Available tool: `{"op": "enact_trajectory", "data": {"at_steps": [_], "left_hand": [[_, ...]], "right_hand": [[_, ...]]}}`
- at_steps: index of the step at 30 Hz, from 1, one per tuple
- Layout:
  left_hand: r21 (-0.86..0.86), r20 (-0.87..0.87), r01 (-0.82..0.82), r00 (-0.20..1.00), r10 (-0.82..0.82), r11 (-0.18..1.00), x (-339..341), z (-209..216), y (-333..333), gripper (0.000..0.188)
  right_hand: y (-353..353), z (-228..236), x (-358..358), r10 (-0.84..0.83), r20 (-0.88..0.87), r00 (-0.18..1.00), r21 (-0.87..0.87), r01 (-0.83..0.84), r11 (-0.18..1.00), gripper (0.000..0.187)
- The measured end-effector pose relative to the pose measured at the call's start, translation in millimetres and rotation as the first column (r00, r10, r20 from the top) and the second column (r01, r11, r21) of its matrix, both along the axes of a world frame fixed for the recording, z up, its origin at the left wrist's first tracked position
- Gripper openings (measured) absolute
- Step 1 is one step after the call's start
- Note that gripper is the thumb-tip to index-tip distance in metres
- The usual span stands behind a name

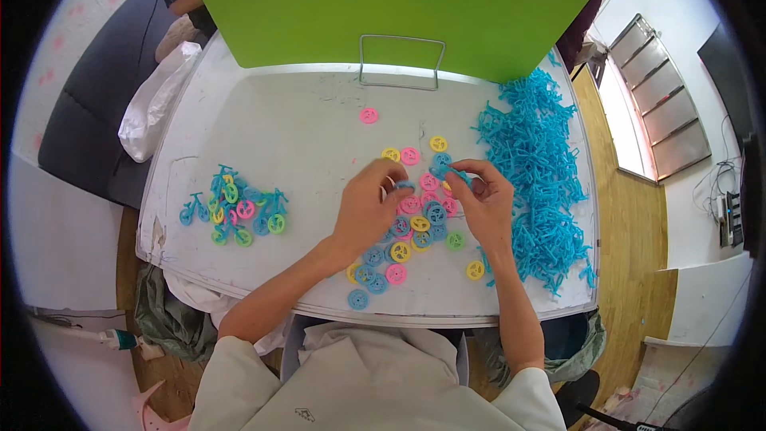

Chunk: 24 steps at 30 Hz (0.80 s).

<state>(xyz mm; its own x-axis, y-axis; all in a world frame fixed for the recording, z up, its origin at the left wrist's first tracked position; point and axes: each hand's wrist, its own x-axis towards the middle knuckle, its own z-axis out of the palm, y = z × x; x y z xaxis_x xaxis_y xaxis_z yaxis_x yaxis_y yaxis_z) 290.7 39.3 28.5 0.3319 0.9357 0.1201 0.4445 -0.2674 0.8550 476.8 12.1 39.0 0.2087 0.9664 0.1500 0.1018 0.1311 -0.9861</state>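
Over the middle of the white table (311,128), my left hand (365,206) pinches a small blue toy wheel (404,185) between thumb and fingers. My right hand (488,206), a little apart from it, grips a blue plastic toy bicycle frame (458,175); the fingers hide part of it. Beneath both hands lies a loose spread of spoked toy wheels (420,224) in blue, pink, yellow and green. Farther left sits a cluster of toy bicycles (231,207) with blue frames and mixed-colour wheels.
A long heap of blue frames (535,183) covers the table's right side. At the far edge stands a green panel (399,8) with a bent metal wire stand (401,86) before it. One pink wheel (368,115) lies apart near the back. A white plastic bag (155,104) hangs beyond the left edge.
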Motion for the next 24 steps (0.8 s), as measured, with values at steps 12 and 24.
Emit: {"op": "enact_trajectory", "data": {"at_steps": [12,24], "left_hand": [[0.032,0.514,0.238,0.829,-0.220,0.971,-2,11,-5,0.019],[0.205,0.297,0.157,0.930,-0.215,0.966,-4,13,-9,0.021]], "right_hand": [[-10,-6,-22,-0.080,0.555,0.828,0.324,-0.126,0.938,0.029],[-15,-12,-32,-0.049,0.400,0.915,0.229,-0.048,0.972,0.045]]}}
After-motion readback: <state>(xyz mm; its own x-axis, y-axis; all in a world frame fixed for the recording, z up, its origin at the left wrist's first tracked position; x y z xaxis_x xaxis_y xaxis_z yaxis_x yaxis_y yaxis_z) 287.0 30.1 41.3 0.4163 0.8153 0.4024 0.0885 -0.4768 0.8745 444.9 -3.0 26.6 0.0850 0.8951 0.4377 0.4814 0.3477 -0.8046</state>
